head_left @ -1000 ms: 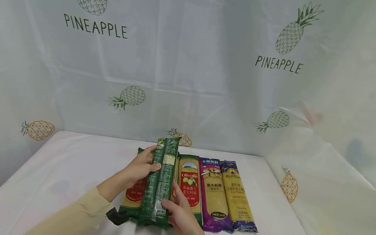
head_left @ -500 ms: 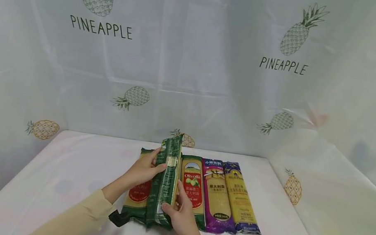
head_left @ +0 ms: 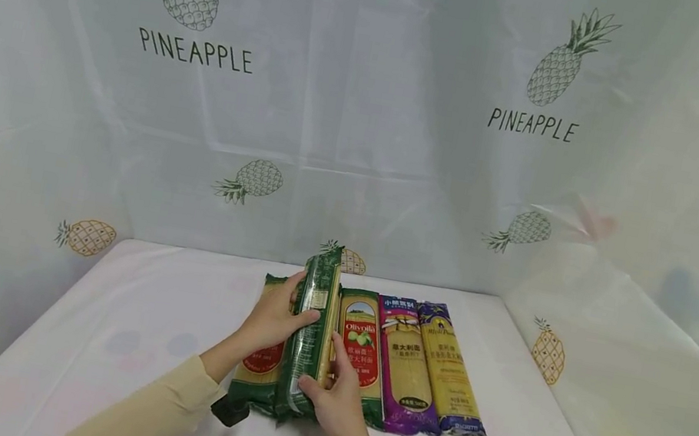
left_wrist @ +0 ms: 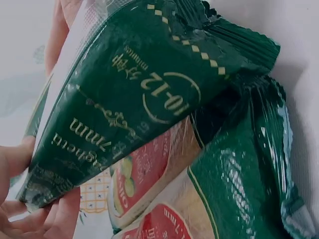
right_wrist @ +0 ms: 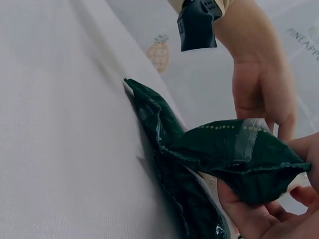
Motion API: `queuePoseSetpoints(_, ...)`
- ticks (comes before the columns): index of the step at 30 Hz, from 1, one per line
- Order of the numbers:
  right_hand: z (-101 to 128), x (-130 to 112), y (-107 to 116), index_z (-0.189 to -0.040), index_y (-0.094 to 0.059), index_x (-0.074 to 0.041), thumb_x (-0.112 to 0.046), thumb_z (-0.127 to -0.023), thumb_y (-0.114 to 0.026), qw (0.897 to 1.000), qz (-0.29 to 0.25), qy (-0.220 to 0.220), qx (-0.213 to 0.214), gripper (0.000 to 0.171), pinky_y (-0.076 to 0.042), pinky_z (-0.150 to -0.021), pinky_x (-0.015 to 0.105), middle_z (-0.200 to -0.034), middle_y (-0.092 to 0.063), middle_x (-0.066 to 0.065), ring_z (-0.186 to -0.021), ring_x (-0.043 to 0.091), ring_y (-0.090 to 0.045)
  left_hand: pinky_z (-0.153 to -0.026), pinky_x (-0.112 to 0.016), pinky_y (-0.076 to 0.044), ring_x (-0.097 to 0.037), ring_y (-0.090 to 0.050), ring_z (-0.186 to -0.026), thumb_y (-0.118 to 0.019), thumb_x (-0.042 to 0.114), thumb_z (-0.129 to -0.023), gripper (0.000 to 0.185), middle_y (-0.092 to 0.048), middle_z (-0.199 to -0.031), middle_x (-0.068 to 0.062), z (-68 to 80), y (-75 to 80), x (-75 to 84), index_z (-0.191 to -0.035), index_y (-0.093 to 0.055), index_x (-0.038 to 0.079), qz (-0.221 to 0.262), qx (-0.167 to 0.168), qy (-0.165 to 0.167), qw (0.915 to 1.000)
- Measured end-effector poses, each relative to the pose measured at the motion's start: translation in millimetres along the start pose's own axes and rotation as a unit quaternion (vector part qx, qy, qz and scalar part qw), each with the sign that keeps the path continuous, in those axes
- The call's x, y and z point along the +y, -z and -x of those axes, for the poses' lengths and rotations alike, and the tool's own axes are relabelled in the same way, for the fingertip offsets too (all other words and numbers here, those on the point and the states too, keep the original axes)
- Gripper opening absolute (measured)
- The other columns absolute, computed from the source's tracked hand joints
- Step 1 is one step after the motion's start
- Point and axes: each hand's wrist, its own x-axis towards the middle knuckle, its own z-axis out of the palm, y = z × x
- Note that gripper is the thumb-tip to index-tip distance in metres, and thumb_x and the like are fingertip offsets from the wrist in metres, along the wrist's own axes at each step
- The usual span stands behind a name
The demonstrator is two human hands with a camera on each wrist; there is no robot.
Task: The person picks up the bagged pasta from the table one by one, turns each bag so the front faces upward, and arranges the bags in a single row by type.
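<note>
White table (head_left: 112, 332) under a pale cloth, walled on three sides by translucent curtain (head_left: 367, 120) printed with pineapples and the word PINEAPPLE.

Near the table's middle, a dark green pasta packet (head_left: 310, 336) tipped up on its long edge, raised above the row of packets lying flat. Gripped from both sides: left hand (head_left: 272, 319) on its far half, thumb curled across the top face, fingers behind; right hand (head_left: 337, 399) on its near end, fingers wrapped round the lower edge. Hands apart along the packet, each clamped on it. In the left wrist view, packet's green end seal (left_wrist: 149, 94) close up, gold lettering reading 10-12. In the right wrist view, crimped near end (right_wrist: 234, 154) pinched in the right fingers (right_wrist: 249, 214), left hand (right_wrist: 259, 89) beyond.

Just under and left of it, a second green packet with red label (head_left: 256, 369), flat on the table. To the right, side by side and touching: Olivoila packet (head_left: 362, 345), purple packet (head_left: 404, 364), yellow packet with dark blue ends (head_left: 449, 368). Black wrist strap (head_left: 230, 410) on the left arm, beige sleeve (head_left: 146, 416) behind it.
</note>
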Motion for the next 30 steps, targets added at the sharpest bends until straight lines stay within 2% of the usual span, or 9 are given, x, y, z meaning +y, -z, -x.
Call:
queuePoseSetpoints(5,-1,-2,1,-0.170,-0.028,-0.014,-0.008,-0.094,-0.080,1.000,0.021,-0.007,-0.002,0.092,-0.053,-0.070,0.024,-0.108,-0.058,0.014,-0.085,0.017,-0.057,-0.096,-0.058,-0.056,-0.039,-0.066,-0.120,-0.076,0.026,-0.101,0.083,-0.062,-0.141,-0.027,2.5,-0.9,2.6,-0.168,-0.030,0.009,0.034,0.000,0.020,0.9992)
queuePoseSetpoints(10,-1,-2,3,-0.170,-0.030,-0.018,-0.019,-0.096,-0.080,0.999,0.039,-0.023,-0.015,0.089,-0.048,-0.069,0.027,-0.105,-0.057,0.009,-0.087,0.019,-0.051,-0.076,-0.043,-0.050,-0.027,-0.059,-0.085,-0.074,0.020,-0.102,0.077,-0.061,-0.117,-0.017,1.1,-1.7,1.5,-0.167,-0.033,0.012,0.055,0.001,0.054,0.9970)
queuePoseSetpoints(12,-1,-2,4,-0.170,-0.029,-0.022,-0.029,-0.100,-0.077,0.998,0.037,-0.037,-0.022,0.085,-0.051,-0.073,0.032,-0.109,-0.058,0.009,-0.094,0.021,-0.054,-0.073,-0.040,-0.046,-0.024,-0.055,-0.082,-0.073,0.019,-0.103,0.076,-0.058,-0.114,-0.015,0.8,-1.3,0.9,-0.167,-0.033,0.014,0.063,0.000,0.066,0.9958)
queuePoseSetpoints(14,0,-3,5,-0.171,-0.026,-0.025,-0.038,-0.103,-0.071,0.998,0.021,-0.056,-0.031,0.082,-0.057,-0.083,0.043,-0.121,-0.060,0.012,-0.107,0.025,-0.057,-0.077,-0.043,-0.050,-0.025,-0.060,-0.092,-0.072,0.019,-0.103,0.075,-0.058,-0.123,-0.015,1.2,-0.5,0.7,-0.168,-0.032,0.015,0.070,0.001,0.075,0.9947)
queuePoseSetpoints(17,0,-5,7,-0.172,-0.020,-0.029,-0.048,-0.106,-0.062,0.995,-0.027,-0.086,-0.041,0.080,-0.055,-0.094,0.055,-0.143,-0.053,0.018,-0.119,0.027,-0.057,-0.090,-0.054,-0.054,-0.036,-0.062,-0.115,-0.070,0.019,-0.104,0.075,-0.055,-0.140,-0.021,2.0,1.7,1.7,-0.168,-0.031,0.017,0.091,-0.001,0.090,0.9917)
queuePoseSetpoints(21,-1,-8,10,-0.173,-0.009,-0.028,-0.047,-0.108,-0.056,0.985,-0.110,-0.112,-0.069,0.083,-0.045,-0.108,0.059,-0.167,-0.030,0.025,-0.114,0.020,-0.052,-0.106,-0.067,-0.046,-0.047,-0.050,-0.140,-0.067,0.017,-0.106,0.074,-0.046,-0.156,-0.027,2.1,4.5,4.4,-0.169,-0.029,0.018,0.142,-0.016,0.109,0.9838)
queuePoseSetpoints(25,-2,-7,13,-0.173,-0.004,-0.025,-0.040,-0.108,-0.055,0.974,-0.165,-0.118,-0.098,0.085,-0.043,-0.114,0.057,-0.172,-0.023,0.025,-0.127,0.023,-0.058,-0.112,-0.070,-0.040,-0.050,-0.038,-0.150,-0.065,0.013,-0.106,0.074,-0.037,-0.164,-0.030,1.3,5.8,5.9,-0.170,-0.027,0.019,0.181,-0.031,0.108,0.9771)
queuePoseSetpoints(26,-2,-6,13,-0.173,-0.003,-0.023,-0.038,-0.108,-0.055,0.973,-0.170,-0.116,-0.101,0.085,-0.045,-0.114,0.055,-0.171,-0.027,0.025,-0.132,0.024,-0.059,-0.113,-0.070,-0.039,-0.050,-0.036,-0.151,-0.064,0.012,-0.106,0.074,-0.035,-0.164,-0.031,1.1,6.0,6.0,-0.170,-0.027,0.018,0.188,-0.034,0.106,0.9759)
queuePoseSetpoints(30,-3,-3,12,-0.173,-0.006,-0.017,-0.036,-0.107,-0.058,0.976,-0.162,-0.106,-0.096,0.086,-0.054,-0.103,0.043,-0.164,-0.042,0.021,-0.124,0.022,-0.066,-0.115,-0.070,-0.036,-0.052,-0.033,-0.152,-0.062,0.010,-0.107,0.073,-0.031,-0.165,-0.035,1.1,6.9,4.7,-0.169,-0.025,0.015,0.198,-0.047,0.104,0.9735)
